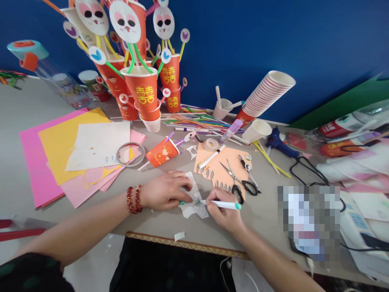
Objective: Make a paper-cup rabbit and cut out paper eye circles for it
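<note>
My right hand [223, 213] grips a white marker [225, 205] with a teal end, its tip touching a small white paper piece [202, 210] with circles on it. My left hand [167, 188] has its fingers bent over the paper's left side, pressing it against the table. A small teal piece, perhaps a marker cap [182, 202], peeks out by the left thumb. Right of the paper lies a peach sheet [206, 156] with leaf-shaped holes along its edge. On that sheet rest black-handled scissors [235, 178], another white marker [212, 157] and a pen [249, 173].
Red cup figures [142, 91] with paper faces stand at the back left. Coloured sheets [33, 162] and a tape roll [142, 154] lie left. Behind are straws [197, 121] and stacked cups [261, 97]. A blue glue gun [282, 144] and its cord lie right.
</note>
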`<state>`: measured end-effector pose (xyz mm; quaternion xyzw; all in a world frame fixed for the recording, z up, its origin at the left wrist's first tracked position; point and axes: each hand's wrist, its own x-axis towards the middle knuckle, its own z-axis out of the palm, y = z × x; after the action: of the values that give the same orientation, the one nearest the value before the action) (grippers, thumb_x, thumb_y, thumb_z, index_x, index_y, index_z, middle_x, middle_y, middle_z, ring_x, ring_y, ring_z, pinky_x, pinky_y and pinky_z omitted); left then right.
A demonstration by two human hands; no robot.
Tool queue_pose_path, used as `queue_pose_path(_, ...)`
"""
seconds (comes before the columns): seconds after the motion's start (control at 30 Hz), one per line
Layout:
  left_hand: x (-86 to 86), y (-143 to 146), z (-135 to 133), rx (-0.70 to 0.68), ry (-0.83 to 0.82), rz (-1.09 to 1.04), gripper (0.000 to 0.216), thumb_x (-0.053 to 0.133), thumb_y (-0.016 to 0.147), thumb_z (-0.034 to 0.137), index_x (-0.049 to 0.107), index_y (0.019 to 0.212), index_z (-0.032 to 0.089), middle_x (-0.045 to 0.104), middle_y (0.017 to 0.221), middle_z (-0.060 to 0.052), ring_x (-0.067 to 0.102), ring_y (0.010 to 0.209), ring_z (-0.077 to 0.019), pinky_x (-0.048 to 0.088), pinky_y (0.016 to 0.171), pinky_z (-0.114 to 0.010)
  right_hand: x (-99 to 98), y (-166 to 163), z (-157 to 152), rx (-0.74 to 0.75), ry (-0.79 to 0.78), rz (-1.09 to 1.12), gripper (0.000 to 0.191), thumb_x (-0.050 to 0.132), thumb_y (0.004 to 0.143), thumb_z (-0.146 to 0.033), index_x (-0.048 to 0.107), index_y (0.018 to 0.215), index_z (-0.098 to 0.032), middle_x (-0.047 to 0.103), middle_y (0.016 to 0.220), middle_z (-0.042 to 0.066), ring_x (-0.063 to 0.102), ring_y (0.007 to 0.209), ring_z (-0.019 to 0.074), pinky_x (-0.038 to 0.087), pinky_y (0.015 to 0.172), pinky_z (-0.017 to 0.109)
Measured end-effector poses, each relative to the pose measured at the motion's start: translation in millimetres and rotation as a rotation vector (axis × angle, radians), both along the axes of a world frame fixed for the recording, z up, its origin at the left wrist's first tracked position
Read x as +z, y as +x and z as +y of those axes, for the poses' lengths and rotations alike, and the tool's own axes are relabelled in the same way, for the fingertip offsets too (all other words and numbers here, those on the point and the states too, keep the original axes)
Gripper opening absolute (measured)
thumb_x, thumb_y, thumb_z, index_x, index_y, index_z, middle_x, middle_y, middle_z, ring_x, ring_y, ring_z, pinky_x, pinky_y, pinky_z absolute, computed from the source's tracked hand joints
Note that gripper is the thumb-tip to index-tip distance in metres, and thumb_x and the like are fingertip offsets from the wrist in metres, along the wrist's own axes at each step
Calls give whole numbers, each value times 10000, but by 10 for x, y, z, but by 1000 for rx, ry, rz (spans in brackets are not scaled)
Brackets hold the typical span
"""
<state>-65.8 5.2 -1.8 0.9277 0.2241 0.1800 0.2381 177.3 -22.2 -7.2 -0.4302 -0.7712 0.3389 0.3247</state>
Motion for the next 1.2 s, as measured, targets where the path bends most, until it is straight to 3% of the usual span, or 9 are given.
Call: queue_pose_path(1.2,20,8,8,1,-4,11,311,511,797,114,673,1015,265,618,1074,-71,542,984,-231,429,884,-378,-23,11,-1,-34,-40,70,155,493,768,-129,472,641,-215,488,538,-44,425,467,111,328,473,237)
